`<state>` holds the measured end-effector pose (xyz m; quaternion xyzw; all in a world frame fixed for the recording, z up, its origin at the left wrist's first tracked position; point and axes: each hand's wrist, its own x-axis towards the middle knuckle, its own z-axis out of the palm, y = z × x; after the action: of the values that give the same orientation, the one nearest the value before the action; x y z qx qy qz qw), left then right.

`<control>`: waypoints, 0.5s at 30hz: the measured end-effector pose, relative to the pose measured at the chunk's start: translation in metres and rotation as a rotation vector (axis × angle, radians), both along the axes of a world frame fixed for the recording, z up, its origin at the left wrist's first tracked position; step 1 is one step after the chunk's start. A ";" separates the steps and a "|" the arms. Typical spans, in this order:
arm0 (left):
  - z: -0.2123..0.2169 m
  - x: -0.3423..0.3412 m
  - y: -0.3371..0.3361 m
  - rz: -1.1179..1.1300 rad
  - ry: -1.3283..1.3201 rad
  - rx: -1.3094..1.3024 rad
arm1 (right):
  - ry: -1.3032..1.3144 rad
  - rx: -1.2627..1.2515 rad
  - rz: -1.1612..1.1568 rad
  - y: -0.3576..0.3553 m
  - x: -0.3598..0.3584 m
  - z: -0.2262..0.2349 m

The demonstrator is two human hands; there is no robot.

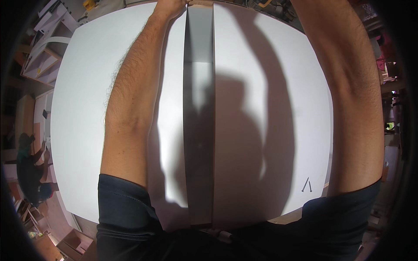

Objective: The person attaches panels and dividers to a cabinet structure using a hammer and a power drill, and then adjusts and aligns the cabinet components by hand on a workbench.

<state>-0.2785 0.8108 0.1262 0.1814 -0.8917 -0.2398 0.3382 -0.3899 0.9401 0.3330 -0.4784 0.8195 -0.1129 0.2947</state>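
Note:
Two wide white boards lie side by side below me, a long narrow gap running between them away from my body. At the far end of the left board, by the gap, is my left hand. The upper edge of the picture cuts it off, so its grip does not show. My right arm reaches far forward over the right board's outer side, and its hand is beyond the picture. On the near right corner of the right-hand board lie two dark screws.
To the left, a person in dark clothes and a cap works at another surface. White-panelled frames stand at the far left, and an open wooden box sits at the near left. A yellow object shows beyond the boards.

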 end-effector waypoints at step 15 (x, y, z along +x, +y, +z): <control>-0.016 -0.004 -0.024 -0.114 0.014 0.062 | 0.000 0.000 0.011 -0.005 0.003 -0.001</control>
<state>-0.2823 0.7866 0.1105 0.1393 -0.8904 -0.2875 0.3243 -0.3872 0.9354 0.3321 -0.4830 0.8168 -0.1113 0.2951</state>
